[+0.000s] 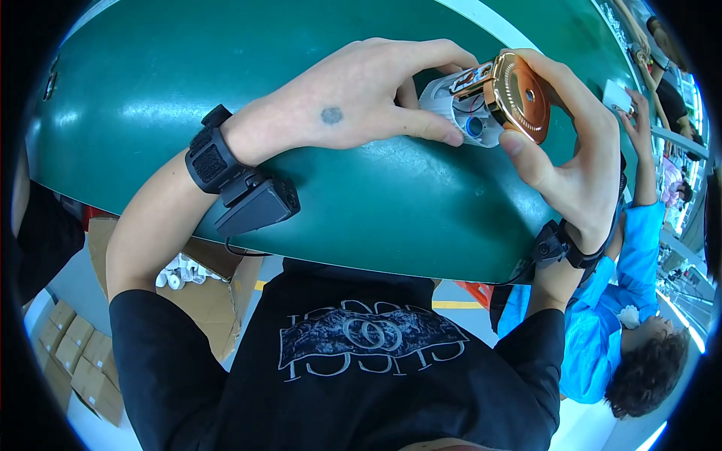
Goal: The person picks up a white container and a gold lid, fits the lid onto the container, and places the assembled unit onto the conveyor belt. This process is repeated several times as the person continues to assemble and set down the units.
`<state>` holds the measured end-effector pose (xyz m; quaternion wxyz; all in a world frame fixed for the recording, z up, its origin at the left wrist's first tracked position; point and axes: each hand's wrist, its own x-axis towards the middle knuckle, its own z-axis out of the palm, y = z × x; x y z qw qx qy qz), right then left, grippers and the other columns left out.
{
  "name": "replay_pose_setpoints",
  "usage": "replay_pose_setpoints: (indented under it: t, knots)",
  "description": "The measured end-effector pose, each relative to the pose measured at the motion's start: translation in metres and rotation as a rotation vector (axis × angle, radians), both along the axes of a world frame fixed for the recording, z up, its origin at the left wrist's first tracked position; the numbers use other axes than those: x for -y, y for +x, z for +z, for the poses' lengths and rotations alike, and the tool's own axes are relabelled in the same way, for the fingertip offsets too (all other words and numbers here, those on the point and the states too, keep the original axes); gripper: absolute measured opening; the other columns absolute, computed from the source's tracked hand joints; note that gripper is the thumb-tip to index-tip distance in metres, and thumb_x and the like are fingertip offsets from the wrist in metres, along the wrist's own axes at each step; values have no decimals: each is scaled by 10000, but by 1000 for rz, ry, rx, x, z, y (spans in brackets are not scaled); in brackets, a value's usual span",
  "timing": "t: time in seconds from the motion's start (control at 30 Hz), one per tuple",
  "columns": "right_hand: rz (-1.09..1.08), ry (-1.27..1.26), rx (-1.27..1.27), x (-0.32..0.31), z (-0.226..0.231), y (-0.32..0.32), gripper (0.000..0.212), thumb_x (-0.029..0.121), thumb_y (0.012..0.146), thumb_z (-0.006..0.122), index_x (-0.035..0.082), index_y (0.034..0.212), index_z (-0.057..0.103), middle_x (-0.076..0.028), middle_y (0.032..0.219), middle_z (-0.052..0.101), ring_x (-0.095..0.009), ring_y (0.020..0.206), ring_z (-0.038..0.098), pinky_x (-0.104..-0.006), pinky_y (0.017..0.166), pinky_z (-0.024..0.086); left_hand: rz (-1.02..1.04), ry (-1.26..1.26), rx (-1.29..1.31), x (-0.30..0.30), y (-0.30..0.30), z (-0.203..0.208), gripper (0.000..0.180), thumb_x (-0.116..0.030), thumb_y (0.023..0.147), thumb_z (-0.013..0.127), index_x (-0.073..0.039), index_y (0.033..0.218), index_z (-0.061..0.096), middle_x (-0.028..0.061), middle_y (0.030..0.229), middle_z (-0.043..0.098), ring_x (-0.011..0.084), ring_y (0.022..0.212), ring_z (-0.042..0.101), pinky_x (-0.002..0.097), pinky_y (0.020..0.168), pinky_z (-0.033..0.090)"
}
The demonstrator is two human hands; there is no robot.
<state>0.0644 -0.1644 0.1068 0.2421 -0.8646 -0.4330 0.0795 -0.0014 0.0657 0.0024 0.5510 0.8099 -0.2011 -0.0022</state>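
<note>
Above the green table, my left hand (361, 98) is closed round a white cylindrical housing (436, 96), thumb on its near side. My right hand (583, 150) grips a shiny gold round cap (532, 94) by its rim, with the thumb below and fingers over the top. The cap sits tilted at the housing's right end, with a gap between them on the near side. A narrow internal part with a small circuit board and wires (472, 80) shows between cap and housing. Inside the housing lies a blue-ended cylinder (474, 126).
The green tabletop (188, 113) curves around the work. Below its near edge, at left, stands an open cardboard box (214, 308) with white parts. Stacked cartons (83, 349) are further left. A co-worker in blue (594, 331) sits close on my right, one arm over the table.
</note>
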Motion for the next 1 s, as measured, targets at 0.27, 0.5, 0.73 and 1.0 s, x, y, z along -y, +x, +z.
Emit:
replay_pose_setpoints:
  t: [0.27, 0.5, 0.73, 1.0]
  knots:
    - [98, -32, 90, 1, -4, 2, 662, 217, 726, 809, -19, 1318, 629, -162, 1193, 695, -261, 1105, 688, -349, 992, 517, -9, -34, -1, 0, 0, -3, 638, -400, 864, 810, -76, 1366, 586, 163, 1168, 722, 242, 749, 738, 336, 689, 564]
    - [119, -80, 96, -2, -14, -4, 687, 155, 724, 832, 21, 1360, 611, -181, 1223, 680, -335, 1114, 684, -388, 989, 528, -76, 51, -91, -5, 3, 5, 648, -257, 863, 820, -83, 1423, 544, 120, 1128, 717, 190, 771, 721, 280, 626, 531]
    - [113, -24, 111, -3, -21, 1, 770, 245, 749, 860, 28, 1424, 560, -197, 1369, 604, -363, 1209, 639, -419, 1010, 518, -45, -112, -184, -5, 3, 14, 537, -302, 967, 719, -31, 1401, 554, 83, 978, 698, 134, 689, 664, 252, 579, 507]
    - [125, 527, 188, -28, -90, 12, 879, 631, 832, 720, -1, 1402, 500, -216, 1315, 600, -337, 1099, 661, -404, 897, 542, -26, -676, -645, 0, 3, 28, 554, -402, 1044, 612, 65, 1337, 565, 92, 926, 649, 115, 637, 632, 239, 594, 515]
